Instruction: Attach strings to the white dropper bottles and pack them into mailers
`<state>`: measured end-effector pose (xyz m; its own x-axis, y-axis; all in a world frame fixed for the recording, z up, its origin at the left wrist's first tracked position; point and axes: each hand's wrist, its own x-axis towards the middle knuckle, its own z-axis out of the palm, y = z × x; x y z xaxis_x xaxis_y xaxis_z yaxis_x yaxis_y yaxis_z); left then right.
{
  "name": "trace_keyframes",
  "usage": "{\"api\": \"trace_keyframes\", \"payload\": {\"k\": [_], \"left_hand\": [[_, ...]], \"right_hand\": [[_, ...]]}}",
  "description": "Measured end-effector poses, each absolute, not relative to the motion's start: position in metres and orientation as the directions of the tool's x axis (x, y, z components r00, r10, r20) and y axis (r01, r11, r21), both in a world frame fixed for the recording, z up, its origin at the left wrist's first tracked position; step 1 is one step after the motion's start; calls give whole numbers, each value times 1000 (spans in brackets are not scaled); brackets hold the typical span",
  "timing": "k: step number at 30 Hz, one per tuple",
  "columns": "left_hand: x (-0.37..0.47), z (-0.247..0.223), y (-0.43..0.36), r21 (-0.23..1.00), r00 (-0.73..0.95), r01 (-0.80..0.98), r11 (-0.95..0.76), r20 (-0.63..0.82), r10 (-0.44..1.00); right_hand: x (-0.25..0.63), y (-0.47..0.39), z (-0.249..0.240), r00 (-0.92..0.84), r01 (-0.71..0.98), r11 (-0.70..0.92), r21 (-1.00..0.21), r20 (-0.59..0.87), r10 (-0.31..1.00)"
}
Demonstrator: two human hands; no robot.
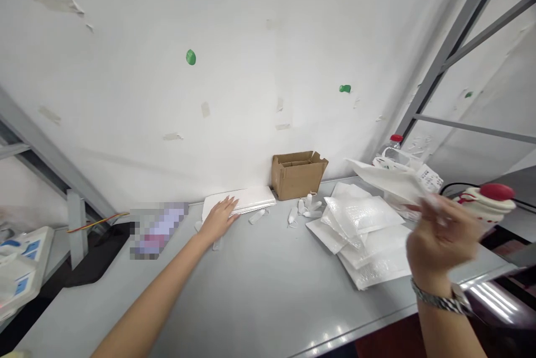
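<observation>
My left hand [218, 218] lies with its fingers stretched out on the near left part of a stack of flat white sheets or cards [247, 198] by the wall. Raised at the right, my right hand [443, 235], slightly blurred, grips a white envelope [387, 179] by its near end. That envelope is held above a loose pile of white bubble mailers [368, 235]. Several small white tags with strings [304, 208] are scattered between the stack and the pile. One more tag [258, 216] sits just in front of the stack, and others lie partly hidden beside my left hand.
Against the wall stands an open cardboard box [298, 179]. A white plastic bag [402, 163], a red-capped bottle [395, 142] and a white container with a red lid [488, 201] crowd the right side. On the left are a white device [25, 268] and a metal frame post [77, 229].
</observation>
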<state>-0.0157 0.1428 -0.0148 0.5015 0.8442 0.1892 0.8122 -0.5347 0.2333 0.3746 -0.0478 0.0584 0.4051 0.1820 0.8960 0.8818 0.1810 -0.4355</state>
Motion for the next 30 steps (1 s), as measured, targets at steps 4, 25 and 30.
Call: {"api": "trace_keyframes", "payload": {"k": [4, 25, 30], "left_hand": [[-15, -21, 154, 224, 465, 841, -493, 168, 869], [-46, 70, 86, 762, 159, 576, -297, 252, 955], [-50, 56, 45, 776, 520, 596, -208, -175, 836]], "right_hand": [[380, -21, 31, 44, 975, 183, -128, 915, 401], [257, 23, 19, -245, 965, 261, 6, 369, 896], [241, 47, 1, -213, 977, 206, 56, 214, 953]]}}
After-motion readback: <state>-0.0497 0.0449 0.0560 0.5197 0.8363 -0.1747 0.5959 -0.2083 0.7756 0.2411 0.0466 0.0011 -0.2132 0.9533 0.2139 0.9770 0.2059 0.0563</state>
